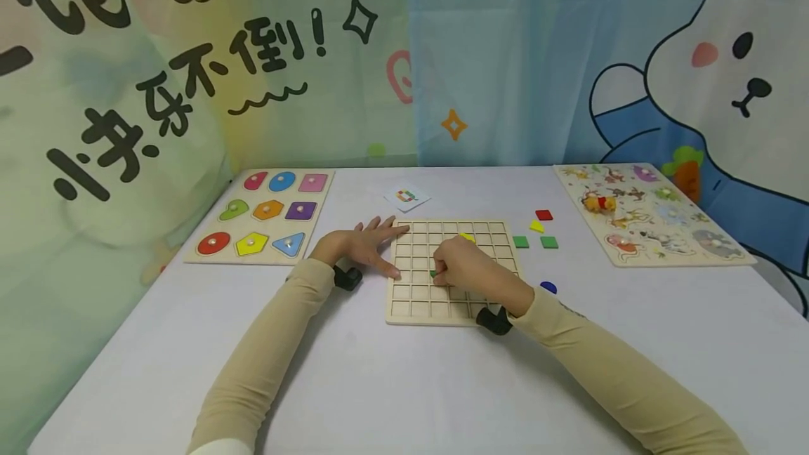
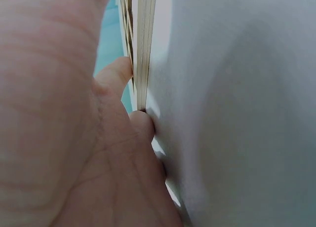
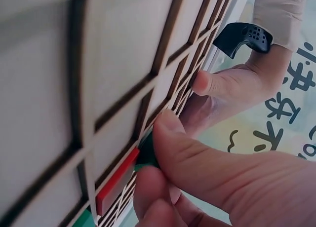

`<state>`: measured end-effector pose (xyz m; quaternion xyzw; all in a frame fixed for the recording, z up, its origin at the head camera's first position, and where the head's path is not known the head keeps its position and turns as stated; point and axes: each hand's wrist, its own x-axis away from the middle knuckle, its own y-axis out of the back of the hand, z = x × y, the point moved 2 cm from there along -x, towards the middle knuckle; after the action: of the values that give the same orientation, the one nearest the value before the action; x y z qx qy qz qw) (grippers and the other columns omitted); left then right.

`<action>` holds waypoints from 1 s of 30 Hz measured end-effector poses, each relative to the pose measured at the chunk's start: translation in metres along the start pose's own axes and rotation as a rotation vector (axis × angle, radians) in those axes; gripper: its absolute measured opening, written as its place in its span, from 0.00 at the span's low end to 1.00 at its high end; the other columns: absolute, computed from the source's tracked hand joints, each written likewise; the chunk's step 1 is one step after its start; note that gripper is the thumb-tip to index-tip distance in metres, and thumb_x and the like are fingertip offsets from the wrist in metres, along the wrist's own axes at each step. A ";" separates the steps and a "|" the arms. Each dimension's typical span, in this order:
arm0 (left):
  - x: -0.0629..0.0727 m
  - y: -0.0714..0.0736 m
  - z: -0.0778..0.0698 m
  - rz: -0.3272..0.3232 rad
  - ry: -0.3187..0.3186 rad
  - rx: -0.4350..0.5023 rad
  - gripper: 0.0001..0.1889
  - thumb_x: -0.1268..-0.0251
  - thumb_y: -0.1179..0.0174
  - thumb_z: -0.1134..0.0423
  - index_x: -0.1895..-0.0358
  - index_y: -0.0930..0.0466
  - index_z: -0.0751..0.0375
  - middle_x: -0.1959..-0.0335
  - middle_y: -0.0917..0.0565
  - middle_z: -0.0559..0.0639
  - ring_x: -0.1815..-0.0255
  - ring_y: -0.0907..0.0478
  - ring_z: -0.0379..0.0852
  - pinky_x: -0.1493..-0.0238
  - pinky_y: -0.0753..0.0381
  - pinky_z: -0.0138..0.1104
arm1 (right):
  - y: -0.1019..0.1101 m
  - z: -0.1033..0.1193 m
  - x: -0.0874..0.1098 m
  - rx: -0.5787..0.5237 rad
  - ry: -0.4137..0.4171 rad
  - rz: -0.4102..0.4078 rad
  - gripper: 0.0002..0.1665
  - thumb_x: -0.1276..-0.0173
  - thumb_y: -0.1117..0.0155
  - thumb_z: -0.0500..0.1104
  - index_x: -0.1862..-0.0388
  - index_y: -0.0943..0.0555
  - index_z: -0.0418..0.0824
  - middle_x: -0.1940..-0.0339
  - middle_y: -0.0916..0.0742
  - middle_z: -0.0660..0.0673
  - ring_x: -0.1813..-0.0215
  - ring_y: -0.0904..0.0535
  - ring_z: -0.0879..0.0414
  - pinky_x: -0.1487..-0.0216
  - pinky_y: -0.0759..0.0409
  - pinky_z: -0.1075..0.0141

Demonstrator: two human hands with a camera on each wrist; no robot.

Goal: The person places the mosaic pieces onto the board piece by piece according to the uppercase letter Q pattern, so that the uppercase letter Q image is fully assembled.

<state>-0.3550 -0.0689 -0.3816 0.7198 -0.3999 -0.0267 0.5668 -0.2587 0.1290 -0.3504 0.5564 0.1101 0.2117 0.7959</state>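
Note:
A wooden grid board lies on the white table. My left hand rests at its left edge with fingers spread, the thumb on the near part and fingertips over the far left corner. In the left wrist view, fingers touch the board's side. My right hand is over the middle of the board, pinching a small green tile between thumb and finger, down at a grid cell. Beside that tile are a red tile and another green tile. A yellow piece shows behind my right hand.
Right of the board lie a red tile, a yellow piece, green tiles and a blue piece. A pattern card sits behind it. A shape puzzle stands left, an animal puzzle right.

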 end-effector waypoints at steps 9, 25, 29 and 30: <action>0.001 0.000 0.000 -0.004 -0.014 0.011 0.55 0.44 0.35 0.36 0.20 0.63 0.43 0.19 0.70 0.54 0.21 0.78 0.57 0.25 0.75 0.56 | 0.000 -0.002 0.001 -0.046 -0.073 -0.034 0.17 0.43 0.25 0.42 0.85 0.22 0.40 0.85 0.22 0.51 0.78 0.30 0.59 0.76 0.33 0.71; -0.007 -0.002 0.006 0.009 0.019 -0.032 0.56 0.44 0.38 0.32 0.21 0.66 0.38 0.19 0.71 0.50 0.21 0.79 0.55 0.24 0.75 0.55 | -0.002 -0.003 0.000 -0.047 -0.102 -0.081 0.18 0.47 0.22 0.45 0.81 0.23 0.39 0.79 0.21 0.48 0.76 0.29 0.58 0.74 0.31 0.70; -0.001 0.000 0.000 0.012 0.009 -0.010 0.55 0.42 0.37 0.36 0.20 0.65 0.40 0.19 0.71 0.52 0.21 0.79 0.56 0.25 0.76 0.55 | -0.004 -0.006 -0.001 -0.046 -0.101 -0.072 0.17 0.46 0.24 0.45 0.81 0.22 0.39 0.83 0.21 0.48 0.78 0.28 0.58 0.74 0.31 0.70; 0.001 0.001 -0.002 0.011 0.005 -0.007 0.55 0.42 0.37 0.36 0.20 0.65 0.41 0.19 0.71 0.52 0.21 0.78 0.56 0.25 0.75 0.55 | -0.004 -0.005 -0.001 -0.038 -0.099 -0.068 0.16 0.45 0.24 0.45 0.81 0.22 0.39 0.83 0.21 0.48 0.79 0.28 0.58 0.75 0.31 0.70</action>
<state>-0.3540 -0.0680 -0.3801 0.7157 -0.4024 -0.0231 0.5704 -0.2611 0.1315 -0.3560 0.5471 0.0852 0.1588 0.8174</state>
